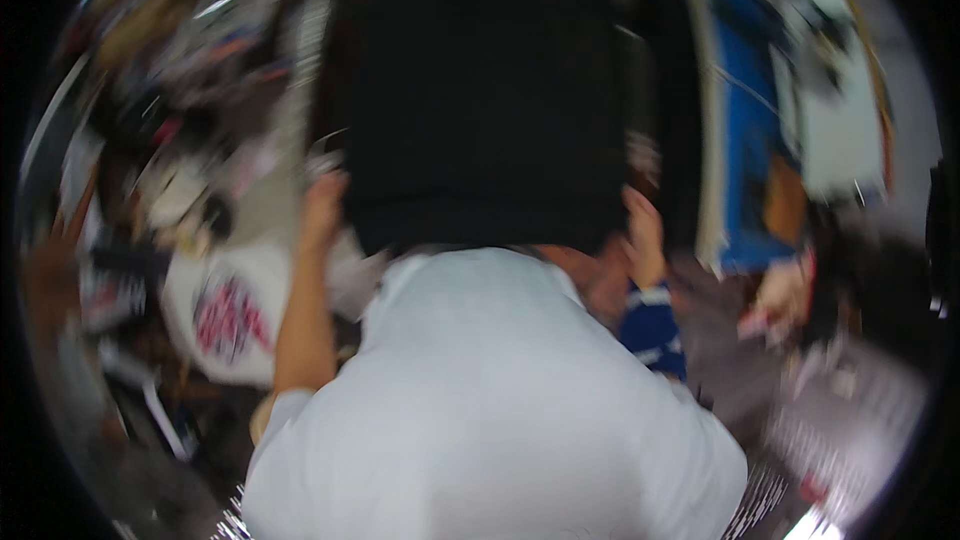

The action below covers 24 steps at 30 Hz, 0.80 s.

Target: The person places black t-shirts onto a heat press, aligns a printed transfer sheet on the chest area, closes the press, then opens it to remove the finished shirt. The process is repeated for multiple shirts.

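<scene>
A wide black cloth [480, 100], flat and straight-sided, stretches ahead of me with its near edge just in front of my white shirt. At its left edge, near the lower corner, my left hand [324, 205] is closed on the cloth. My right hand [645, 232] grips the opposite edge near the other lower corner, with a dark blue patterned band at its wrist. Motion blur softens the fingers, and those under the cloth are hidden. What lies beneath the cloth cannot be seen.
A blue panel with a pale frame [750, 130] stands to the right, beside a light tabletop [840, 130]. On the left is a white bag-like item with a red print [225, 315], amid blurred clutter. Printed sheets or packaging [850, 400] lie at the lower right.
</scene>
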### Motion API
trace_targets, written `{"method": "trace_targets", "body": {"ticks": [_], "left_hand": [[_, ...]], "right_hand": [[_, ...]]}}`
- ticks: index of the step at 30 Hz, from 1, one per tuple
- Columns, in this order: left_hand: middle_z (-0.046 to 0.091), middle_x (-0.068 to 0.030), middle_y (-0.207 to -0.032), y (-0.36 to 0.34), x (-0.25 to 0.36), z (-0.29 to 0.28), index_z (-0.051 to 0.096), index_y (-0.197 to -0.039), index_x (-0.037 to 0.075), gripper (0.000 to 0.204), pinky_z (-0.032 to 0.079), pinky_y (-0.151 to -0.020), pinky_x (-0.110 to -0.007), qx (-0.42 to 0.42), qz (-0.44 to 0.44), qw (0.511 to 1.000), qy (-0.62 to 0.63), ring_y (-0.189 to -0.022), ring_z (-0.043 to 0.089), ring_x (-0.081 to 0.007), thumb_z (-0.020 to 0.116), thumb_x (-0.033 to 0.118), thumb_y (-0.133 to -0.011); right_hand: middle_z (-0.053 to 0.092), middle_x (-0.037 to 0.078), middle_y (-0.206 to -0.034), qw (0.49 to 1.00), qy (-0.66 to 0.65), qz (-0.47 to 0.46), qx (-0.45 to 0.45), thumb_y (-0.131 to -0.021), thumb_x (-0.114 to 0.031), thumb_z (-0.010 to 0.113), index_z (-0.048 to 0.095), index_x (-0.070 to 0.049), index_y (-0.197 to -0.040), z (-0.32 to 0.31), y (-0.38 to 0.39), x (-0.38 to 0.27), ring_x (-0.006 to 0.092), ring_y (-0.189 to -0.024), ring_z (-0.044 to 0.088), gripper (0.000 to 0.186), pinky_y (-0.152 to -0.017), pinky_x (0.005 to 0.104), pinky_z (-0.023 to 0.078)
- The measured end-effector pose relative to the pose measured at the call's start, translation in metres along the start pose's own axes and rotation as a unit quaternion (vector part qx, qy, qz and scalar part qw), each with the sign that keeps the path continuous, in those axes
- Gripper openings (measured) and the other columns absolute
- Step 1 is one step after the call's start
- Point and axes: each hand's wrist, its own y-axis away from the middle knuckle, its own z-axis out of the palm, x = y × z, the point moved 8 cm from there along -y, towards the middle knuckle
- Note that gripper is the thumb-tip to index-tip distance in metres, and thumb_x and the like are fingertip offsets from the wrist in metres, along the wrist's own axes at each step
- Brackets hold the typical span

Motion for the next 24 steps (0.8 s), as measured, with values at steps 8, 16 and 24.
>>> {"method": "trace_targets", "body": {"ticks": [8,16,24], "left_hand": [[0.073,-0.0184,-0.102,0.053,0.02,-0.035,0.073,-0.107,0.004,0.027,0.052,-0.092,-0.046,0.387,0.081,0.861,-0.319,-0.104,0.069,-0.035,0.073,0.025,-0.091],[0.033,-0.0189,-0.163,0.145,-0.068,-0.171,0.049,-0.152,0.008,0.078,0.011,-0.123,-0.071,0.555,-0.238,0.676,-0.422,-0.154,0.023,-0.043,0.064,0.06,-0.096],[0.052,-0.0122,-0.151,0.142,-0.045,-0.185,0.069,-0.13,0.014,0.041,0.021,-0.12,-0.07,0.568,-0.284,0.685,-0.357,-0.145,0.041,-0.0399,0.055,0.042,-0.103]], "right_hand": [[0.073,0.012,-0.111,0.991,0.13,0.012,-0.031,-0.107,-0.025,0.06,0.067,0.003,-0.125,-0.043,-0.046,0.089,0.0194,-0.096,0.069,0.034,-0.081,0.032,0.056],[0.072,0.006,-0.088,0.908,0.328,-0.258,0.042,-0.105,-0.027,0.068,0.072,0.002,-0.103,0.027,-0.039,-0.111,0.0142,-0.083,0.065,0.029,-0.077,0.0305,0.052],[0.074,0.008,-0.092,0.86,0.34,-0.381,0.004,-0.103,-0.024,0.07,0.073,0.003,-0.105,0.129,0.011,-0.194,0.0151,-0.084,0.067,0.027,-0.079,0.0296,0.053]]}}
